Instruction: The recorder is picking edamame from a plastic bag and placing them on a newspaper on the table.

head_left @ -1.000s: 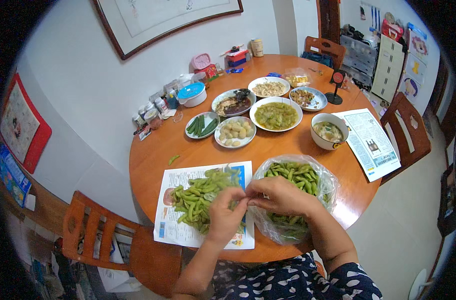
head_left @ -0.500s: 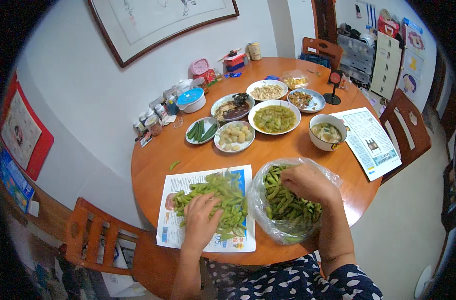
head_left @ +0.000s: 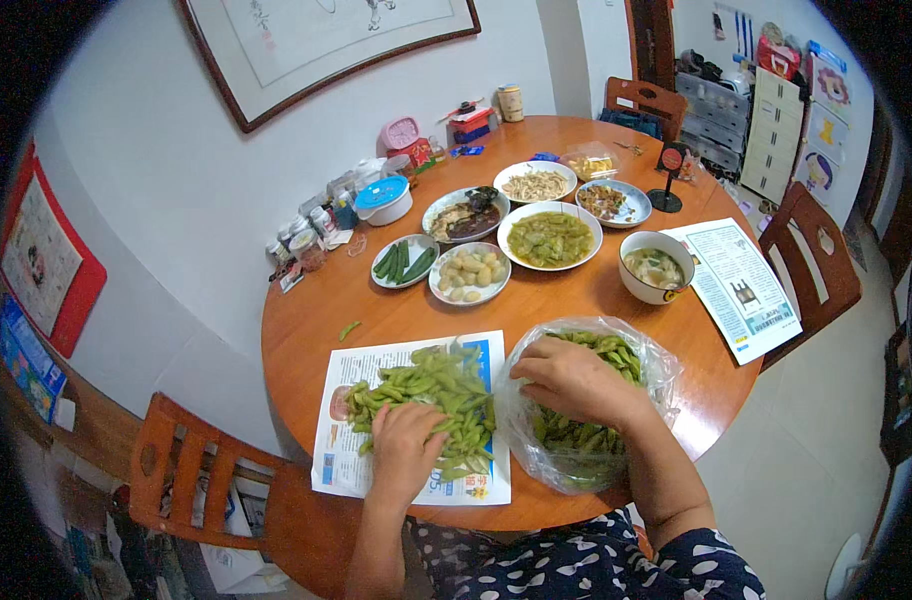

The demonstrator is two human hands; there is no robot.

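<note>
At table (head_left: 301, 325) front edge, L hand (head_left: 408, 435) loosely spread on pods (head_left: 401, 385) atop newspaper (head_left: 338, 465); R hand (head_left: 566, 375) over bag (head_left: 521, 440), can't tell if pinching. Prob. picking pods; next needs single-pod grip.

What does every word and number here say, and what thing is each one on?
Print isn't copied out here, just where it stands:
Left newspaper, under the edamame pods: big coloured characters; small lines too tiny to read.
Right newspaper, beside the soup bowl: print and a blue strip; small lines too tiny.
Framed picture: brushed characters at its left, too blurred.
Little bottles: labels too small to read.
</note>
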